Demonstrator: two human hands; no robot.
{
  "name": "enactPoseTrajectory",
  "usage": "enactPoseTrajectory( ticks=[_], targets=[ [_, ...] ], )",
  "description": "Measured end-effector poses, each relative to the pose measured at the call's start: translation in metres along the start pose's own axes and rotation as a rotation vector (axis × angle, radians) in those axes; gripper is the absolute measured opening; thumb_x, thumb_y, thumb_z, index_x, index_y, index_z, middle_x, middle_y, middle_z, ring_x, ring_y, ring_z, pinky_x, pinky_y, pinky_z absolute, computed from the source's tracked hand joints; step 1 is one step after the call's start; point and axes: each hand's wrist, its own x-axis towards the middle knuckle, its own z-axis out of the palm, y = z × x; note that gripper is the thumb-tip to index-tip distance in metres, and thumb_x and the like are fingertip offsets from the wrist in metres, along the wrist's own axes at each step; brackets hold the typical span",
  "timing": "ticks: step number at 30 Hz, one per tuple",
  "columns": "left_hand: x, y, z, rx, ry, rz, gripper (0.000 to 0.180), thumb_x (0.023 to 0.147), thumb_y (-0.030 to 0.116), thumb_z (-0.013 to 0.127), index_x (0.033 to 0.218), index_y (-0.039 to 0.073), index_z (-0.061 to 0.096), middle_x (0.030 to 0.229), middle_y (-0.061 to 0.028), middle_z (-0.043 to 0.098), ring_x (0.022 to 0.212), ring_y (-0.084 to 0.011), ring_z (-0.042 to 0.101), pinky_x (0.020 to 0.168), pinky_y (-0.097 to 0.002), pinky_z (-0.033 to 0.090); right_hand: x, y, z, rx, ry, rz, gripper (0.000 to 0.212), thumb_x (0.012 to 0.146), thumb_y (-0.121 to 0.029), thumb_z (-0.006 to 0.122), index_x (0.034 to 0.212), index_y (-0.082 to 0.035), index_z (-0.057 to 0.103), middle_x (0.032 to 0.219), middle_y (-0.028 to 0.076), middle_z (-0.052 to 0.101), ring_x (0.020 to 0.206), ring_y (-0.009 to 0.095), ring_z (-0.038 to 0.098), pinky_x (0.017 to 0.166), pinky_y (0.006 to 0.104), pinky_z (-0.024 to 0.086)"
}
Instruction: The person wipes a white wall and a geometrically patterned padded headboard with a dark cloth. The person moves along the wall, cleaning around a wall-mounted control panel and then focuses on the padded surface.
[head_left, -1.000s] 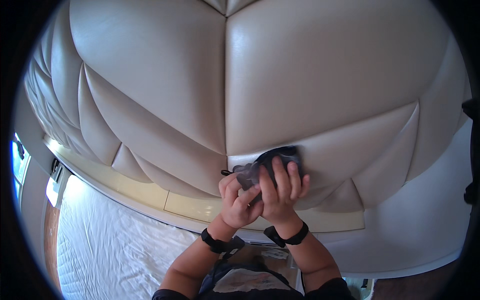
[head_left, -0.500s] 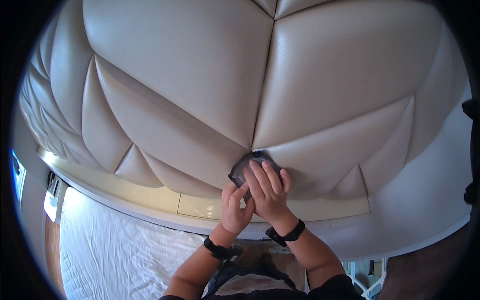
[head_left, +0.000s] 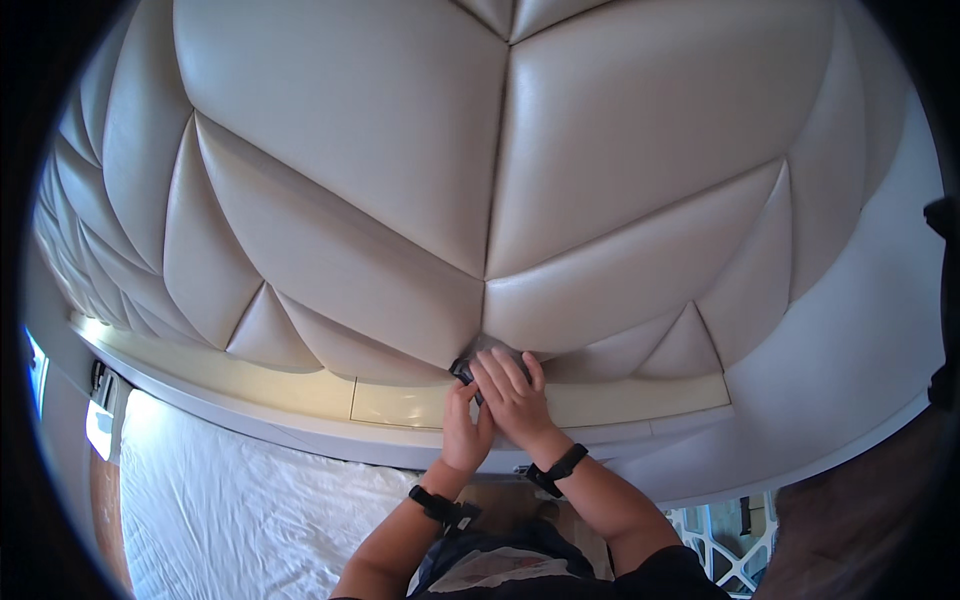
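A dark grey cloth (head_left: 484,346), as it appears, lies against the lower middle of a cream padded leather panel (head_left: 385,275), just below a vertical seam. My right hand (head_left: 514,398) presses this cloth to the panel, its fingers stretched over it and close together. Beside it my left hand (head_left: 465,432) has its fingers bent at the cloth's lower left edge, pinching it. Most of the cloth is hidden beneath my hands.
Under the padding runs a glossy cream strip (head_left: 590,403) above a pale ledge (head_left: 300,430). A bed with a crumpled white sheet (head_left: 240,505) stands at the lower left. A white lattice frame (head_left: 728,540) shows at the lower right.
Both hands have slid down the panel with the cloth, to just above the cream strip. The view has shifted a little, so the padding's seams sit further left.
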Motion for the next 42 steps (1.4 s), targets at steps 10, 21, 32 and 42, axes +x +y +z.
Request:
enactPoseTrajectory(
  ticks=[10,21,32,42],
  targets=[
    [0.023,0.07,0.013,0.043,-0.009,0.125,0.04,0.081,-0.003,0.074,0.119,0.001,0.062,0.117,-0.0226,0.063,0.107,-0.0425,0.063,0.094,-0.0462,0.052,-0.011,0.037,-0.05,0.152,0.087,0.113,0.046,0.096,-0.022,0.061,0.141,-0.015,0.062,0.153,0.003,0.054,0.145,0.02,0.043,0.124,0.0526,0.018],
    [0.171,0.25,0.113,-0.145,0.075,0.604,0.056,0.079,-0.001,0.078,0.132,0.003,0.063,0.134,-0.0245,0.058,0.119,-0.0454,0.057,0.103,-0.0514,0.046,0.063,0.2,-0.206,-0.094,0.505,0.222,0.045,0.094,-0.028,0.063,0.136,-0.011,0.065,0.149,0.013,0.056,0.141,0.034,0.046,0.122,0.055,0.018],
    [0.22,0.302,0.171,0.027,0.221,0.701,0.05,0.077,0.0,0.073,0.127,0.001,0.068,0.123,-0.0215,0.066,0.111,-0.0408,0.061,0.1,-0.0469,0.047,0.09,0.291,-0.233,0.018,0.591,0.09,0.067,0.082,-0.022,0.074,0.143,-0.004,0.054,0.143,0.019,0.056,0.129,0.039,0.055,0.112,0.0561,0.038],
    [0.193,0.305,0.227,-0.01,0.014,0.771,0.049,0.074,0.008,0.077,0.122,0.006,0.074,0.127,-0.0209,0.066,0.114,-0.039,0.06,0.101,-0.0466,0.046,0.018,0.331,-0.219,0.149,0.677,0.227,0.052,0.087,-0.019,0.069,0.135,-0.001,0.057,0.135,0.021,0.062,0.119,0.042,0.06,0.102,0.0524,0.045]
  ],
)
